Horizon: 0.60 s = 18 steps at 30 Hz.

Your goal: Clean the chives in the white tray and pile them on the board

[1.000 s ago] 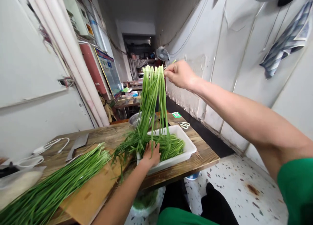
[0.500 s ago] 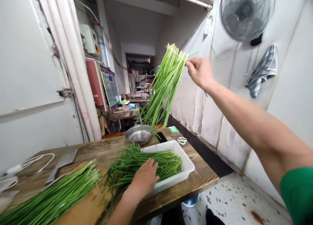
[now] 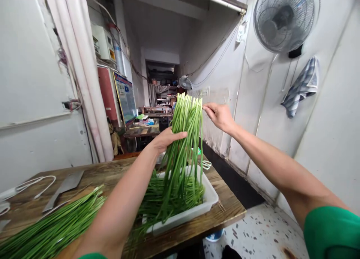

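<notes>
A bunch of garlic chives (image 3: pixel 184 139) hangs upright over the white plastic tray (image 3: pixel 209 199), pale cut ends up and green leaves trailing down into it. My right hand (image 3: pixel 221 116) pinches at the bunch's upper right edge, seemingly on the end of a thin skewer through the pale ends; the skewer is mostly hidden. From the left, my left hand (image 3: pixel 168 137) wraps the stems at mid-height, thumb across the front and fingers behind. More chives lie in the tray beneath. Another pile of chives (image 3: pixel 64 221) rests at the table's left.
The wooden table (image 3: pixel 229 202) bears a cleaver (image 3: pixel 63 187), a white cable (image 3: pixel 46 182), scissors (image 3: pixel 206 164) and several thin sticks (image 3: pixel 221 205). A metal bowl (image 3: pixel 161 157) is partly hidden behind my left hand. A fan (image 3: pixel 284 21) and a checked towel (image 3: pixel 302 88) are on the right wall.
The raised bunch has come down and now hangs straighter over the tray. My left hand has risen from the chives in the tray to grasp the hanging stems. My right hand has lowered.
</notes>
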Motion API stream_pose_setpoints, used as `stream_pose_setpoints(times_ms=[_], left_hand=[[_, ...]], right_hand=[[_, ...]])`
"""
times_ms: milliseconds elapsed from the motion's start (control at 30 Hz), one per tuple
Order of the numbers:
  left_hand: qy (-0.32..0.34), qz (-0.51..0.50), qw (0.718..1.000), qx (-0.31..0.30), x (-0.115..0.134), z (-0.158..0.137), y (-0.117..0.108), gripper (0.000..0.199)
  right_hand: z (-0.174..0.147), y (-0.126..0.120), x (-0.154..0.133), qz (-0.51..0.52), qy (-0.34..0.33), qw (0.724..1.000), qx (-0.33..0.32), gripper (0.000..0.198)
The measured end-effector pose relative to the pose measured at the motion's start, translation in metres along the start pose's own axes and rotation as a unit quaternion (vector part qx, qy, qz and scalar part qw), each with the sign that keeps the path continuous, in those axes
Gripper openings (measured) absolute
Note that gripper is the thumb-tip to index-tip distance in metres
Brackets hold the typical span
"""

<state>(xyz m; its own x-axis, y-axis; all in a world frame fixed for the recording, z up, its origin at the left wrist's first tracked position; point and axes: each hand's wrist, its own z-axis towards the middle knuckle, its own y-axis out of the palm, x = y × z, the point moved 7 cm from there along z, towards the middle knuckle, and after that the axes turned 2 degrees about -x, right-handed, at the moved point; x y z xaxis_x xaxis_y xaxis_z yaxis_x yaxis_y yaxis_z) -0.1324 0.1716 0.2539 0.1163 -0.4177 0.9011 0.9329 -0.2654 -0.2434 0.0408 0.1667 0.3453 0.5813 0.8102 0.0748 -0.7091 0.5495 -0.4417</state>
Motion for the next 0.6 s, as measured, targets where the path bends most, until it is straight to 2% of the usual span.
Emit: stream_pose_setpoints(times_ms=[33, 100, 167, 300, 433, 533, 600], left_hand=[[-0.028, -0.035, 0.998, -0.039, -0.006, -0.001, 0.012, 0.053], [-0.063, -0.089, 0.992, -0.071, -0.015, -0.007, 0.026, 0.043], [-0.082, -0.124, 0.988, -0.052, -0.022, -0.013, 0.029, 0.037], [-0.121, -0.15, 0.981, 0.02, -0.036, -0.016, 0.016, 0.034], [-0.138, -0.151, 0.978, 0.036, -0.045, -0.018, 0.009, 0.039], [-0.123, -0.14, 0.982, 0.006, -0.053, -0.034, 0.007, 0.047], [-0.097, -0.108, 0.989, -0.02, -0.058, -0.051, 0.002, 0.061]], right_hand=[[-0.003, 0.002, 0.002, 0.004, 0.003, 1.0, -0.008, 0.032], [-0.008, 0.006, 0.005, 0.007, 0.007, 1.0, -0.026, 0.032], [-0.012, 0.01, 0.01, 0.004, 0.014, 0.999, -0.045, 0.031], [-0.021, 0.019, 0.022, 0.009, 0.03, 0.996, -0.086, 0.029], [-0.028, 0.03, 0.028, 0.084, 0.041, 0.989, -0.112, 0.03], [-0.028, 0.031, 0.029, 0.15, 0.071, 0.983, -0.084, 0.033], [-0.023, 0.029, 0.024, 0.18, 0.083, 0.978, -0.057, 0.033]])
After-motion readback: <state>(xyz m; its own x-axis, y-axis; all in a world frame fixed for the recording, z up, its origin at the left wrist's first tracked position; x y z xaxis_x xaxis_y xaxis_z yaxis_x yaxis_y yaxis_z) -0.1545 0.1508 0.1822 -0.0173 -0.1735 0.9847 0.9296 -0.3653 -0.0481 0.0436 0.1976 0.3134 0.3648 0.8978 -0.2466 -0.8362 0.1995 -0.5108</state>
